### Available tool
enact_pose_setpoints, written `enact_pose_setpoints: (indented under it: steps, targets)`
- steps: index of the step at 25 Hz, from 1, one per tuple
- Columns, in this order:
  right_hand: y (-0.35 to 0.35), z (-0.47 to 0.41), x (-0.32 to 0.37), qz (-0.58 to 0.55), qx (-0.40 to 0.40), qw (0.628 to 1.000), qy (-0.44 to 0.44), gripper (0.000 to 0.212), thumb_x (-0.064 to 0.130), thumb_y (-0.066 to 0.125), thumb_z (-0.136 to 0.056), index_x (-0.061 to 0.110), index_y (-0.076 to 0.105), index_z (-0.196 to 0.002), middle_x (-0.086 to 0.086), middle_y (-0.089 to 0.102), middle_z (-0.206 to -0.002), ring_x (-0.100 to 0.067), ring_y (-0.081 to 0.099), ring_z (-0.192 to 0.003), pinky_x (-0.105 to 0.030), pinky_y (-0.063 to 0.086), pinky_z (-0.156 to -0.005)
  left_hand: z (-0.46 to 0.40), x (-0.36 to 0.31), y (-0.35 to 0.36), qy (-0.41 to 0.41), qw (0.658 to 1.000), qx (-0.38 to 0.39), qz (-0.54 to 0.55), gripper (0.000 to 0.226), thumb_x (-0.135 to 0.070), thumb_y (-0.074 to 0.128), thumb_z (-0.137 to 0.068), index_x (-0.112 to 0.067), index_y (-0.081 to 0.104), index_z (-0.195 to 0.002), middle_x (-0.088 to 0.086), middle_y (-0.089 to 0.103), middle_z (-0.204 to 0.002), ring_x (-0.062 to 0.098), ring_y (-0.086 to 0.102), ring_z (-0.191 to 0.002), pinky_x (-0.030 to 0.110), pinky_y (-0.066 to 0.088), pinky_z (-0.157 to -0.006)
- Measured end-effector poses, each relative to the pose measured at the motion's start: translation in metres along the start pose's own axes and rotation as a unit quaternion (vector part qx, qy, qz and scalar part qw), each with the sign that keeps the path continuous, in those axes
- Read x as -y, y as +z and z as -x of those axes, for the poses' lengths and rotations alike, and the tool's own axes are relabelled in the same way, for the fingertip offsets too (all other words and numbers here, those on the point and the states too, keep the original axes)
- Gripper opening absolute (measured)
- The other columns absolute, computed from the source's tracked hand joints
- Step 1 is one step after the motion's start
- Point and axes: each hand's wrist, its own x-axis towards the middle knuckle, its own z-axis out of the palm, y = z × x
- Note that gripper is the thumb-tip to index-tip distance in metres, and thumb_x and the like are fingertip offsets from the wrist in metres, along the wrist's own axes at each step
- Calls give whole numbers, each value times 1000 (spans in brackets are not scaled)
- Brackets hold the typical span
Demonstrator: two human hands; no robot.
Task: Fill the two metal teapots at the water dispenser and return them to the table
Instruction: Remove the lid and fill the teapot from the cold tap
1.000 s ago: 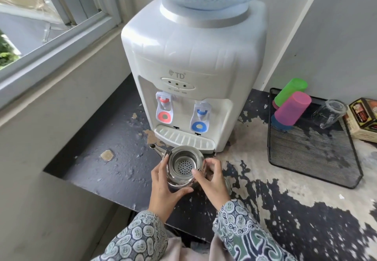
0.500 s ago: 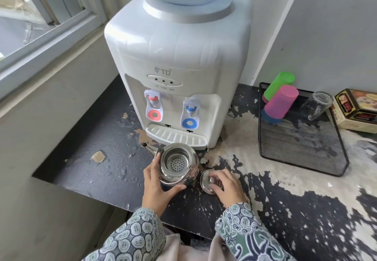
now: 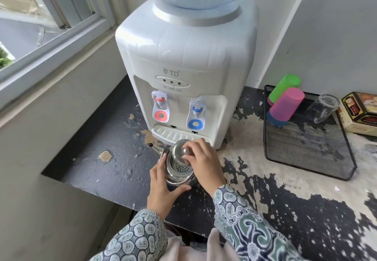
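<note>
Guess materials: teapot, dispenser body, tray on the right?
Teapot: polished metal, likely stainless steel; mirror-like reflections, perforated strainer inside.
Dispenser: white moulded plastic, smooth with a soft sheen.
Tray: black wire mesh, matte; the worn tabletop shows through it.

Colours at the dispenser station

White water dispenser [image 3: 189, 60] beyond both hands: red tap [image 3: 160, 107], blue tap [image 3: 195, 115]; silver teapot [image 3: 177, 171]; patterned sleeves [image 3: 251, 222].

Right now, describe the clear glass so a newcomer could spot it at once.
Right of the white water dispenser sits a black mesh tray. The clear glass lies tipped at its far right corner, beside the pink cup; it alone is transparent.
</note>
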Motion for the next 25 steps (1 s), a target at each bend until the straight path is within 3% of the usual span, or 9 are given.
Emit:
enact_pose_setpoints:
  steps: [4, 7, 11, 16, 19, 22, 25]
  targets:
    - [13, 2, 0, 61, 56, 996, -21, 27, 22, 69, -76, 18, 55, -99, 1, 58, -95, -18, 57, -81, -37, 52, -71, 3, -4, 0, -7, 999, -12, -32, 104, -43, 80, -60, -60, 4, -127, -19, 24, -127, 1, 38, -120, 29, 43, -88]
    - [13, 2, 1, 51, 84, 995, -24, 21, 21, 63, -82, 17, 55, -101, 0, 56, -101, -19, 58, -89, -37, 48, -75, 4, -2, 0, -4, 998, -9, -57, 102, -47, 78, -61, -61, 2, -128, -15, 26, -127, 10, 44, -122, 32, 48, -84]
    - [9, 1, 8, 82, 126, 988, -26, 21, 20, 51, -90, 17, 49, -111, -1, 50, -113, -19, 51, -102, -36, 39, -83, 4, 0, -1, -10, 997, -2, -77, 93, -57, 74, -59, -72, 6, -122, -12, 29, -131, 20, 58, -107, 38, 55, -76]
    - [3, -2, 11, 80, 167, 983, -1, 22, 24, 48, -91, 20, 44, -113, 1, 48, -116, -18, 45, -107, -34, 36, -85, 3, 2, -4, 1, 994, -9, -113, 89, -69, 66, -54, -64, 15, -126, -11, 34, -131, 16, 59, -103, 37, 56, -76]
    - [1, -7, 8, 68, 198, 978, 21, 21, 26, 50, -90, 23, 43, -109, 4, 49, -116, -17, 48, -107, -35, 34, -86, 0, 6, -4, 27, 984, -28, -173, 90, -77, 57, -54, -49, 26, -133, -1, 39, -132, 23, 49, -117, 38, 49, -91]
    - [-3, -14, 7, 58, 235, 970, 26, 20, 27, 52, -89, 24, 43, -106, 6, 49, -114, -17, 48, -107, -36, 31, -83, -6, 8, -7, 50, 972, -58, -222, 88, -81, 51, -52, -42, 36, -129, 10, 31, -143, 36, 26, -133, 49, 31, -107]
    - [-8, -17, 5, 5, 258, 965, 51, 20, 28, 54, -88, 25, 45, -106, 8, 49, -114, -15, 47, -108, -37, 30, -86, -16, 7, -17, 132, 947, -70, -286, 80, -79, 50, -54, -29, 51, -117, 13, 33, -146, 34, 20, -138, 40, 15, -113]
